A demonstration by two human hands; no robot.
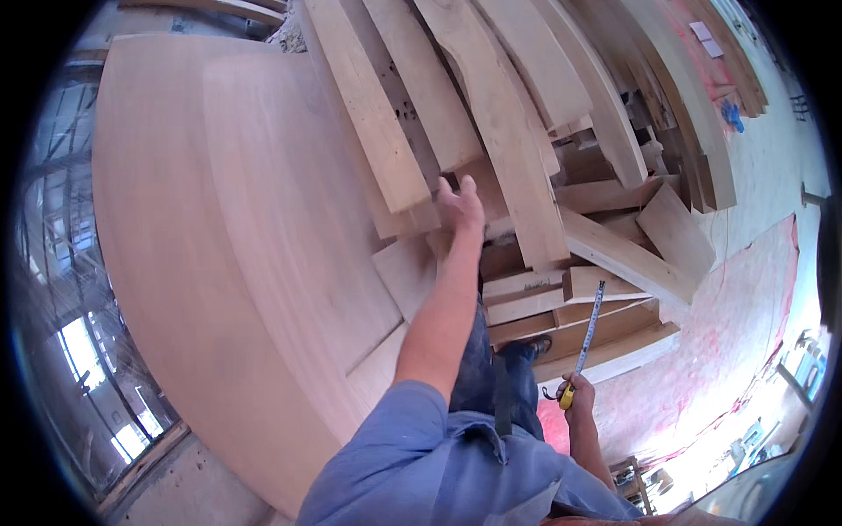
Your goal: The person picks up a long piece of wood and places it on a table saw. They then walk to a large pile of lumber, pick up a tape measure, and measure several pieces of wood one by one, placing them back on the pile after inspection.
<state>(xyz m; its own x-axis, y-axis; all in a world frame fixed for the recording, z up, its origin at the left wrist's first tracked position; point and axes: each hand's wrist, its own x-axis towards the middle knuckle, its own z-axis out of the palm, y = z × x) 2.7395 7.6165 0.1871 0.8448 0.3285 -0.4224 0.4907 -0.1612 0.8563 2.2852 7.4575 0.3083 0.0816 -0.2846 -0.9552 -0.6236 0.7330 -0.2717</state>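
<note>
My left hand (pixel 461 207) reaches forward to the ends of two long planks, its fingers apart and slightly blurred. Just left of it is the squared end of a pale plank (pixel 373 114); another plank (pixel 430 92) ends right at its fingertips. Whether the fingertips touch that wood I cannot tell. Lower right, my right hand (pixel 577 396) is closed around a yellow tape measure (pixel 568 396). The tape's blade (pixel 591 326) is partly drawn out and points up and away, its tip free near the short boards.
A large, smooth wooden panel (pixel 175 245) fills the left side. More long planks (pixel 517 149) are stacked ahead, with shorter offcuts (pixel 631 259) lying crosswise near my legs. A blue glove-like item (pixel 732 117) lies on the far right. Reddish sheeting (pixel 719 324) covers the floor there.
</note>
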